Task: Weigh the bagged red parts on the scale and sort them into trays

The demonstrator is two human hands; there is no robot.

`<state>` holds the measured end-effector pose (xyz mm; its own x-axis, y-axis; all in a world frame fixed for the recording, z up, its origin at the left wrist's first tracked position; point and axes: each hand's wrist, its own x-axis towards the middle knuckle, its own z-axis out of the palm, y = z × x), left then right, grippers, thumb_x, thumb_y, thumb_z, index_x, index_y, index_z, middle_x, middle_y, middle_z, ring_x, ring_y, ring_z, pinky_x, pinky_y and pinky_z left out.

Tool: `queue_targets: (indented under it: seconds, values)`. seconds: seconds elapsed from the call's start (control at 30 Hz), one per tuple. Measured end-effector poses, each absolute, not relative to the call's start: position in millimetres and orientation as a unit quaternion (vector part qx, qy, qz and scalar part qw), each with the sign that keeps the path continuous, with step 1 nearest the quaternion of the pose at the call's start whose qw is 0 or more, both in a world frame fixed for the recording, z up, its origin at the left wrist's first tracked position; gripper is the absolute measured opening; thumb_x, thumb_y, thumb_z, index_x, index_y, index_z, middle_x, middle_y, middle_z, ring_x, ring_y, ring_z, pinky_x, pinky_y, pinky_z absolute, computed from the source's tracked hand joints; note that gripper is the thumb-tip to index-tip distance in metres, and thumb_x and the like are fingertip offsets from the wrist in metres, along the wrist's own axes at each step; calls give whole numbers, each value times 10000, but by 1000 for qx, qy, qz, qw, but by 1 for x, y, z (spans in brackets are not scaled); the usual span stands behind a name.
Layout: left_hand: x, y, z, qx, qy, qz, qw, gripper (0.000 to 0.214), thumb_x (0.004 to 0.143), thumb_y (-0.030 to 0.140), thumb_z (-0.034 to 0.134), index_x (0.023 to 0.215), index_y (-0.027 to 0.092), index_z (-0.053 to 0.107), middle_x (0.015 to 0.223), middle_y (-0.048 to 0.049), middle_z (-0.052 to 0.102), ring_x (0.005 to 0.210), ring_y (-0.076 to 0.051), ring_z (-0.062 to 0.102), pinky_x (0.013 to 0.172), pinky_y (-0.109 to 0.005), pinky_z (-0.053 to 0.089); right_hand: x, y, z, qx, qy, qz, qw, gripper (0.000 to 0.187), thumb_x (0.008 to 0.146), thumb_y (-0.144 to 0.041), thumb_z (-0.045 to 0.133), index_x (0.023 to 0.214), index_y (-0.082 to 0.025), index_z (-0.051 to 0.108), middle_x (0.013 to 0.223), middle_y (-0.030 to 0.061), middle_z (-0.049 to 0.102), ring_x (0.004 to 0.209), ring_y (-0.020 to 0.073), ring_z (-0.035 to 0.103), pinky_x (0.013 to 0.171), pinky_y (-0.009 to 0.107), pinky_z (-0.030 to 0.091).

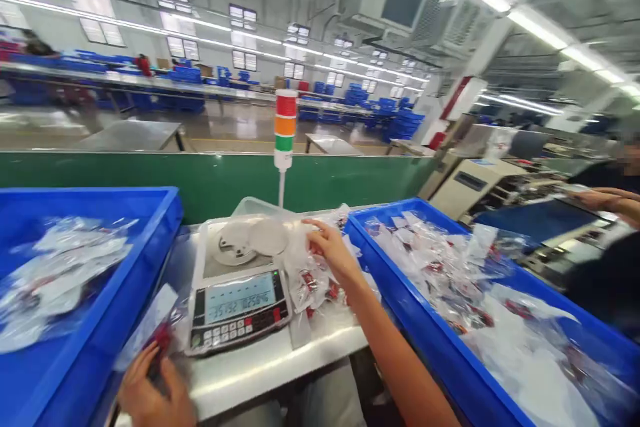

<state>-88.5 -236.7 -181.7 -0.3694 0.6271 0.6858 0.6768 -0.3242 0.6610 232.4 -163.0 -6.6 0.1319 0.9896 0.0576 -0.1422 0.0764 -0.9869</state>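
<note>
My left hand point(150, 390) is at the table's near edge, fingers closed on a clear plastic bag point(150, 327) with a red part inside. My right hand point(333, 250) reaches forward beside a digital counting scale point(240, 303), its fingers pinching a clear bag from a small pile of bags point(313, 280) lying to the right of the scale. The scale has a round platter point(250, 240) and a lit display. A blue bin point(165, 227) at my left holds several clear bags. Another blue bin point(435, 360) at my right is full of bags with red parts.
A stack light point(285, 127) with red, orange and green bands stands behind the scale. A green panel point(200, 177) runs along the back of the white table point(280, 360). Another person's hands point(607, 203) are at the far right by machines.
</note>
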Motion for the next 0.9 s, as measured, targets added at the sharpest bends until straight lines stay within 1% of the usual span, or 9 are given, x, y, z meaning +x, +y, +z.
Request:
queue_targets:
  seconds: [0.03,0.1,0.27,0.37,0.47,0.7,0.9]
  values:
    - [-86,-239,-177,-553,-593,-583,50,253,976,314,496,1156,150,566,1117,-171,610,1160,-343,536,1075,-581,352,230,-152,-7,-472,-448,497,574,504,682,-316,693,1152,-137,668,538,-76,573,468,73,388,474,220,246]
    - [-82,-243,-170,-544,-609,-571,84,236,998,288,469,1152,141,570,1096,-168,631,1098,-316,568,1024,-527,406,220,-129,-8,-461,-456,527,550,495,672,-334,718,1121,-128,688,535,-80,538,474,70,371,474,222,248]
    - [-77,-248,-171,-530,-637,-548,111,239,1027,263,415,1177,152,564,1141,-152,639,1105,-275,572,994,-448,435,194,-84,-18,-439,-478,579,493,467,633,-361,774,1039,-134,729,552,-73,508,499,71,351,489,224,283]
    - [-75,-251,-173,-523,-641,-550,116,236,1032,251,404,1181,156,561,1157,-147,634,1121,-268,563,994,-434,434,193,-68,-25,-439,-491,590,467,440,614,-380,796,978,-140,744,555,-61,513,504,76,356,485,227,285]
    - [-75,-252,-173,-519,-641,-554,114,234,1034,246,404,1190,164,558,1168,-141,629,1125,-260,562,1000,-429,428,198,-57,-32,-444,-499,594,449,435,600,-395,810,947,-141,750,559,-55,512,499,73,354,472,224,261]
    - [-75,-253,-176,-506,-651,-558,96,239,1033,266,412,1198,188,565,1186,-122,629,1144,-248,571,1013,-427,438,203,-46,-40,-453,-512,591,430,473,610,-411,810,988,-134,748,554,-60,499,484,70,336,450,223,221]
    - [-75,-254,-177,-493,-661,-561,82,244,1031,277,412,1180,188,584,1178,-121,641,1137,-247,586,1023,-433,441,204,-49,-39,-465,-521,580,420,487,612,-409,811,999,-122,739,555,-60,513,497,74,367,465,217,250]
